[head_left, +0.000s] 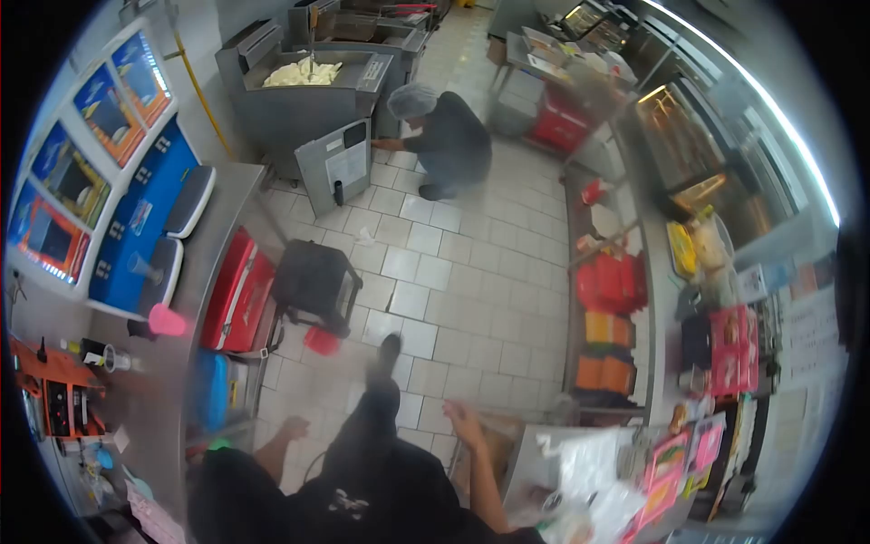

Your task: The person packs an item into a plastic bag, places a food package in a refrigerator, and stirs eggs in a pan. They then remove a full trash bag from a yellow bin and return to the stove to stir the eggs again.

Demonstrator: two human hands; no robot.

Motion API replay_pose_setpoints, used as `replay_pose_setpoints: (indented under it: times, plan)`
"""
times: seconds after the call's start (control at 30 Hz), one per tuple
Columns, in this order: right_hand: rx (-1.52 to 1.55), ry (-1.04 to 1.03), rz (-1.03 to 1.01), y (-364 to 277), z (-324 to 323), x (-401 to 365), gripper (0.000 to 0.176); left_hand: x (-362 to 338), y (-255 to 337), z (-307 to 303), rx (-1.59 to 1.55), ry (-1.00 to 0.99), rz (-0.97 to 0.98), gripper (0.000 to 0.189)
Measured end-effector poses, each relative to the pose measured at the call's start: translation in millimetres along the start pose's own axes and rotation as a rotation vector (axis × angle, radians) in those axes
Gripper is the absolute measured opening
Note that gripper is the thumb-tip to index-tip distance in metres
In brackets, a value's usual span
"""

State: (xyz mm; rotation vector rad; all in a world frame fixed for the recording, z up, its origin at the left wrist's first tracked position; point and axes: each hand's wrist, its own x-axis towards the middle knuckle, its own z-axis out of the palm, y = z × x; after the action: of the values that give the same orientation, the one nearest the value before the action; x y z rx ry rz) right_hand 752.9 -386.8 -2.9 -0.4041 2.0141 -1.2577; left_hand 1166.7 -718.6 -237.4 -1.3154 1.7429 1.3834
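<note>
My left hand (294, 429) hangs low on the left over the tiled floor, near the steel counter's lower shelf. It is blurred, but its fingers look loose and nothing shows in them. On the other side, my right hand (464, 422) is raised beside my body with fingers apart and slightly curled, holding nothing. Close to that hand stands a cardboard box (485, 458), partly hidden by my forearm. One dark shoe (390, 349) of mine points forward on the tiles. A black stool (313, 279) stands ahead of my left hand.
A person in a hairnet (453, 140) crouches by the fryer's open door (335, 168). Red insulated bags (237, 290) sit under the left counter. A pink cup (167, 319) stands on it. At right, a shelf (573, 363) holds red and orange boxes; plastic bags (589, 471) cover the near table.
</note>
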Motion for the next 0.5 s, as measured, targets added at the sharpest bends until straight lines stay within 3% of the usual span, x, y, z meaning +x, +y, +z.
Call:
replay_pose_setpoints:
  times: [0.07, 0.1, 0.13, 0.2, 0.23, 0.27, 0.33, 0.37, 0.4, 0.43, 0.47, 0.5]
  plan:
    - [0.023, 0.069, -0.071, -13.3, -36.3, 79.5, 0.036, 14.3, 25.8, -10.2, -0.050, 0.039, -0.029, 0.027]
    - [0.018, 0.064, -0.061, -14.8, -51.3, 114.5, 0.036, 18.4, 56.6, -21.0, -0.209, 0.106, -0.222, 0.031]
    - [0.007, 0.065, 0.019, -13.6, -67.4, 148.2, 0.034, 28.3, 92.7, -29.3, -0.367, 0.172, -0.412, 0.036]
    - [-0.016, 0.067, 0.125, 5.3, -111.1, 197.1, 0.033, 60.1, 168.4, -20.7, -0.426, 0.167, -0.452, 0.036]
    - [-0.057, -0.040, 0.273, 17.8, -134.1, 221.9, 0.033, 83.5, 220.4, -22.4, -0.481, 0.184, -0.465, 0.036]
    - [-0.086, -0.143, 0.413, 30.1, -154.4, 245.0, 0.033, 113.3, 280.5, -22.0, -0.497, 0.152, -0.393, 0.036]
    - [0.024, -0.020, 0.500, 5.2, -197.0, 271.2, 0.033, 158.3, 434.2, -11.0, -0.526, 0.064, -0.178, 0.035]
    - [0.128, 0.089, 0.586, -4.7, -213.8, 287.4, 0.034, 232.6, 462.8, 11.0, -0.142, 0.090, 0.349, 0.033]
    - [0.143, 0.096, 0.589, -2.8, -232.1, 305.7, 0.034, 276.0, 538.4, 17.7, -0.012, 0.097, 0.632, 0.030]
    - [0.276, 0.169, 0.591, 3.8, -253.0, 324.2, 0.035, 310.0, 616.8, 21.3, 0.219, 0.029, 0.581, 0.030]
    - [0.406, 0.243, 0.581, 7.5, -273.7, 353.4, 0.035, 306.0, 700.3, 16.8, -0.097, -0.036, 0.664, 0.032]
    - [0.413, 0.251, 0.581, 8.5, -293.4, 383.7, 0.035, 289.9, 790.5, 6.5, -0.111, -0.070, 0.836, 0.034]
